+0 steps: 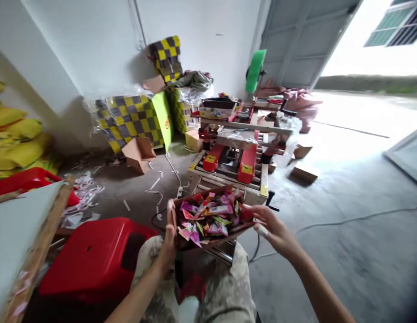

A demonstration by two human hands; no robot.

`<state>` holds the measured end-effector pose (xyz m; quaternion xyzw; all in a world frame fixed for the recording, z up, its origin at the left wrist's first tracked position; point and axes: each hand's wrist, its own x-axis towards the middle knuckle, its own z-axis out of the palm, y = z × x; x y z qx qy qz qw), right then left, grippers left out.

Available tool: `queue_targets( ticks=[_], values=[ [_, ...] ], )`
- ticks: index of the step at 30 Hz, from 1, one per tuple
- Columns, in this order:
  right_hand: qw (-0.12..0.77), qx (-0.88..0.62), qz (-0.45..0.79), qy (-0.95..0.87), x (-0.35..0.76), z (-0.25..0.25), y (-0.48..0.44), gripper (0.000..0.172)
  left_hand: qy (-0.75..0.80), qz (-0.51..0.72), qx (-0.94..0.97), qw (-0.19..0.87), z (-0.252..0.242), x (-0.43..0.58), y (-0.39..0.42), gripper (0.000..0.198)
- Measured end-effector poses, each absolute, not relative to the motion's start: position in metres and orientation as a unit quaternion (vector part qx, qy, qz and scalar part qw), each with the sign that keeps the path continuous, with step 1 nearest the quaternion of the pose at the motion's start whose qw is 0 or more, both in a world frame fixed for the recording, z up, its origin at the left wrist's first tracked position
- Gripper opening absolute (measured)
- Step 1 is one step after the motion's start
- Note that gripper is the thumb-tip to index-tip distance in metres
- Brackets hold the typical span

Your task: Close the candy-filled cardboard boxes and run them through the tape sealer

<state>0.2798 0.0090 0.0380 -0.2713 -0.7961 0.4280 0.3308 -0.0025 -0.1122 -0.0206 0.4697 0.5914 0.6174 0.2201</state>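
Note:
An open-topped cardboard box (pixel 217 243) full of small shiny packets (pixel 211 215), mostly pink, purple and red, is held over my lap. My left hand (pixel 169 240) grips its left end, the fingers reaching up along the side. At the right end my right hand (pixel 270 229) closes on the box edge, and some of its fingertips are hidden. One finger of that hand has a white wrapping. Just beyond the box stands a carton sealing machine (pixel 247 166) with red side belts and a roller bed.
A green tape roll (pixel 255 72) rises above the machine. On the left are a red stool (pixel 90 260) and a wood-edged table (pixel 29 237). Wrapped checkered stacks (pixel 127 119) stand along the wall. Cardboard pieces (pixel 137 154) and a cable (pixel 356 220) lie on the floor.

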Motion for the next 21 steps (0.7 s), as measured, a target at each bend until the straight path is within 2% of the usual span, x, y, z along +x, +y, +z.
queue_targets(
  ticks=[2, 4, 8, 11, 14, 17, 19, 21],
  values=[
    [0.269, -0.272, 0.429, -0.818, 0.276, 0.055, 0.022, 0.032, 0.578, 0.528, 0.604, 0.149, -0.004, -0.009, -0.109, 0.088],
    [0.189, -0.265, 0.371, -0.87, 0.265, 0.069, 0.036, 0.027, 0.546, 0.388, 0.738, 0.081, 0.009, -0.012, -0.097, 0.085],
    [-0.013, -0.238, 0.2, -0.95, 0.219, 0.078, 0.045, 0.024, 0.497, 0.166, 0.848, 0.081, 0.016, 0.001, -0.064, 0.065],
    [-0.114, -0.238, 0.102, -0.959, 0.181, 0.076, 0.039, 0.016, 0.519, 0.091, 0.847, 0.071, 0.008, 0.012, -0.052, 0.061],
    [-0.125, -0.236, 0.094, -0.959, 0.168, 0.078, 0.036, 0.012, 0.543, 0.079, 0.834, 0.066, 0.003, 0.013, -0.052, 0.06],
    [-0.099, -0.222, 0.125, -0.962, 0.188, 0.08, 0.031, 0.021, 0.56, 0.086, 0.822, 0.062, 0.004, 0.015, -0.056, 0.058],
    [-0.027, -0.231, 0.188, -0.954, 0.21, 0.077, 0.024, 0.032, 0.577, 0.098, 0.809, 0.057, 0.005, 0.021, -0.06, 0.056],
    [0.09, -0.289, 0.235, -0.924, 0.226, 0.07, 0.012, 0.034, 0.599, 0.12, 0.79, 0.053, 0.003, 0.031, -0.065, 0.055]
  ],
)
